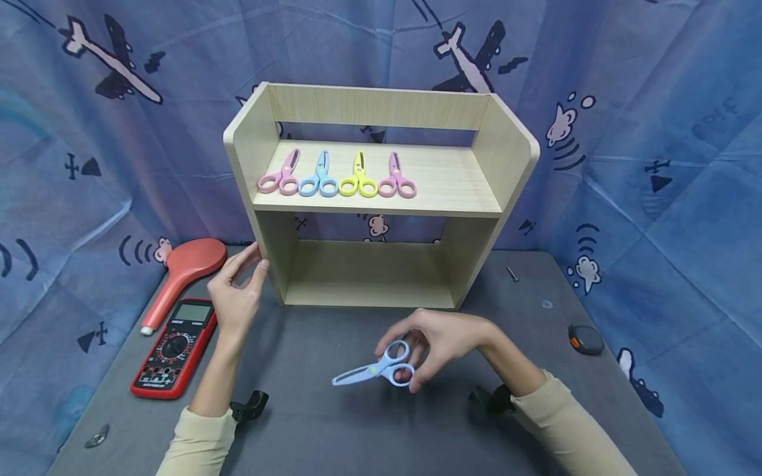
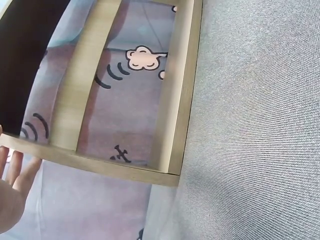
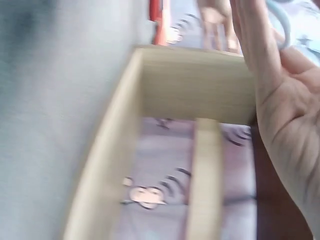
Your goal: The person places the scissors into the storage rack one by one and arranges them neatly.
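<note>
My right hand (image 1: 443,337) holds a pair of light blue scissors (image 1: 372,371) by the handle loops, above the grey table in front of the shelf. The blades point left and look closed. In the right wrist view only part of a blue loop (image 3: 281,22) shows behind the hand. My left hand (image 1: 238,291) is at the outer left side of the small wooden shelf (image 1: 369,303), fingertips touching the side panel (image 2: 115,169). On the upper board lie pink scissors (image 1: 287,173), blue scissors (image 1: 321,177), yellow scissors (image 1: 359,177) and more pink scissors (image 1: 395,177), tips pointing back.
Left of the shelf lie a red paddle-shaped tool (image 1: 196,258) and a red multimeter (image 1: 176,347). A small metal piece (image 1: 97,436) is at the front left. On the right are a screw (image 1: 512,274), a washer (image 1: 547,304) and a black-and-orange tape measure (image 1: 586,339). Printed curtains (image 1: 643,165) surround the table.
</note>
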{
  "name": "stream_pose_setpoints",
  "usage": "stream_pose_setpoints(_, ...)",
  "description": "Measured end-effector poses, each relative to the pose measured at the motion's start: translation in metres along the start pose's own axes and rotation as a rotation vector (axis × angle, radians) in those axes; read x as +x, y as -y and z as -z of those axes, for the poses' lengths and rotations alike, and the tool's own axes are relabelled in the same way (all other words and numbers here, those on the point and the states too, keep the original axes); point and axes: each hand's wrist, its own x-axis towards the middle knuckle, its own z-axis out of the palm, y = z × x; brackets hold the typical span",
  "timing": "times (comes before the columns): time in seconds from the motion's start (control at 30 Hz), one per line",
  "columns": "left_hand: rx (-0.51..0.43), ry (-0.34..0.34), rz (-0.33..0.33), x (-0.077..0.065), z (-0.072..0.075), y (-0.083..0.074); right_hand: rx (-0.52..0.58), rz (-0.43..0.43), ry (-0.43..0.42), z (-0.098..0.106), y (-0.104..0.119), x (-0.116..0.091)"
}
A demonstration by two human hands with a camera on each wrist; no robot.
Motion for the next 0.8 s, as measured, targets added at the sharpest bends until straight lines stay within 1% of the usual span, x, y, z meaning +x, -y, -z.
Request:
stream_pose_setpoints(0.13, -0.002, 0.000, -0.002, 0.000, 0.000, 0.000, -0.114, 0.137, -0.181, 0.008, 0.019, -0.012)
stream_pose_setpoints(0.27, -0.009, -0.003, 0.005, 0.001, 0.000, 0.000, -0.187, 0.222, -0.377, 0.014, 0.036, -0.024)
stream_pose_setpoints(0.37, -0.018, -0.004, 0.008, 0.001, 0.000, 0.000, -0.244, 0.302, -0.517, 0.018, 0.047, -0.030)
stream_pose_setpoints(0.5, -0.026, -0.005, 0.008, 0.001, 0.000, 0.000, -0.310, 0.412, -0.675, 0.026, 0.060, -0.037)
stream_pose_setpoints(0.57, -0.027, -0.008, 0.007, 0.001, 0.000, -0.001, -0.347, 0.435, -0.759, 0.030, 0.066, -0.039)
stream_pose_setpoints(0.63, -0.027, -0.008, 0.005, 0.001, 0.000, -0.001, -0.372, 0.433, -0.849, 0.034, 0.072, -0.040)
stream_pose_setpoints(0.8, -0.018, -0.005, 0.004, 0.001, 0.000, -0.001, -0.404, 0.379, -1.083, 0.044, 0.085, -0.037)
